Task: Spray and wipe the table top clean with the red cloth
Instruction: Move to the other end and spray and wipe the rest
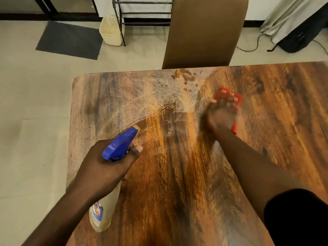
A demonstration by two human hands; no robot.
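Observation:
My left hand (108,166) grips a spray bottle (103,212) with a blue trigger head (119,145), held above the near left part of the wooden table top (177,183), nozzle pointing to the far right. My right hand (221,116), blurred by motion, presses flat on the red cloth (236,98) on the table's far middle. A whitish smeared wet film (134,96) covers the far left of the table. Brown crumbs (184,77) lie near the far edge, and a smaller patch of crumbs (168,106) sits left of the cloth.
A brown chair back (205,31) stands against the table's far edge. On the pale floor beyond are a dark mat (71,39), a cream plastic container (111,31), a black metal rack (143,13), a black bag (303,36) and cables. The table's left edge drops to floor.

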